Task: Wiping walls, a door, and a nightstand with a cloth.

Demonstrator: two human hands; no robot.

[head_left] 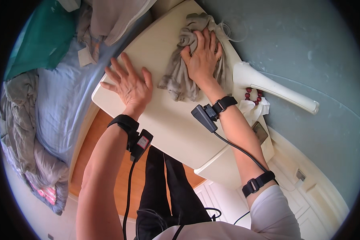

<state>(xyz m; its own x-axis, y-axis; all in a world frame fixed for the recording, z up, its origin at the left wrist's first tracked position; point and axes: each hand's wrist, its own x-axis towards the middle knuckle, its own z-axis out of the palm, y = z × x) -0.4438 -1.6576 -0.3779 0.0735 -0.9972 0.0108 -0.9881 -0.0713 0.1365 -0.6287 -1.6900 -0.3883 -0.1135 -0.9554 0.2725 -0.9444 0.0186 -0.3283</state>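
My right hand presses down on a bunched grey cloth at the far side of a cream tabletop. Its fingers are spread a little and curl into the folds. Some of the cloth under the palm is hidden. My left hand rests near the left edge of the same top, fingers stretched apart, with nothing in it. Black straps with small devices and cables are round both wrists.
To the right, against the grey-blue wall, lies a long white object with a wide end. Beside it are dark red beads and a crumpled white tissue. A bed with a blue sheet and piled clothes stands left.
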